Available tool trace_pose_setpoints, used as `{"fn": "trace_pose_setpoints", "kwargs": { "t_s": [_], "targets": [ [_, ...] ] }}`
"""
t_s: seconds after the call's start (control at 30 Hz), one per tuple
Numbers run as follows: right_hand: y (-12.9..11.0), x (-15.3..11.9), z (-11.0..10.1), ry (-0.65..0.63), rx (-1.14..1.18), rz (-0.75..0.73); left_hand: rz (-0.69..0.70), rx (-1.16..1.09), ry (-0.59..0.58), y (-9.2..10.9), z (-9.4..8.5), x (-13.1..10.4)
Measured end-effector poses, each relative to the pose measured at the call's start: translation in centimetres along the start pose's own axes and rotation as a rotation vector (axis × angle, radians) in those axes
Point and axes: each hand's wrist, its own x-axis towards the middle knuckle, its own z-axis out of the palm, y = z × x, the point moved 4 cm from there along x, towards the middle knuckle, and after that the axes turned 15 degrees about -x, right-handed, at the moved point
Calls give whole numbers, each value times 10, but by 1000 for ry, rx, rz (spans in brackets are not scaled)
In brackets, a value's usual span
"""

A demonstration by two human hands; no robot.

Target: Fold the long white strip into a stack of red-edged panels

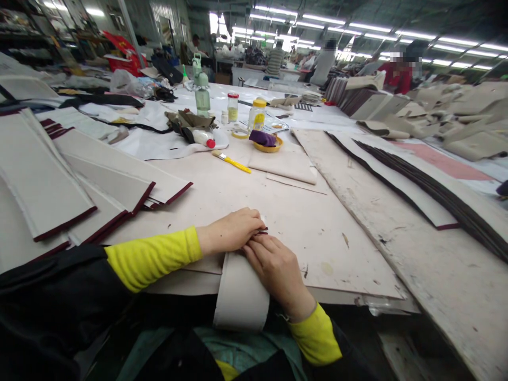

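A pale strip of sheet material [243, 296] hangs curved over the table's near edge, its far end between my hands. My left hand [234, 230] is closed on that end, fingers bent over its dark maroon edge. Close against it, my right hand [278, 267] pinches the same edge from the right side. My fingers hide most of the edge. Left of my arms lie stacked pale panels [107, 180] with maroon borders.
A yellow-handled brush [234, 161] lies beyond my hands. Behind it are a yellow dish [268, 147] with a purple cloth, a yellow-lidded jar [257, 114] and a green bottle [202, 98]. Dark-edged strips [428, 190] lie at right. Several people are in the background.
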Motion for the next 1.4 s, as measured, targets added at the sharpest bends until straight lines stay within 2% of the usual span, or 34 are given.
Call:
{"fn": "trace_pose_setpoints", "kwargs": {
  "t_s": [0.13, 0.27, 0.33, 0.47, 0.57, 0.8, 0.93, 1.2, 1.4],
  "targets": [
    [7, 0, -2, -28, 208, 47, 23, 58, 5, 2, 4, -8],
    [31, -1, 0, 32, 342, 330, -13, 121, 32, 5, 5, -13],
    [38, 0, 5, 26, 318, 387, -24, 143, 45, 5, 6, -14],
    [32, 2, 15, -36, 250, 286, -33, 141, 88, 1, 7, -12],
    [26, 3, 16, -73, 163, 232, -73, 69, 130, -6, 2, -15],
    [24, 12, 13, -252, 91, 126, -119, -177, 143, -26, -21, -43],
    [20, 26, 18, -313, 77, 93, -124, -230, 154, -30, -22, -49],
    [11, 36, 23, -314, 147, 57, -94, -240, 166, -32, -18, -50],
    [3, 33, 17, -283, -35, -8, -42, -119, 150, -30, -18, -52]
  ]
}}
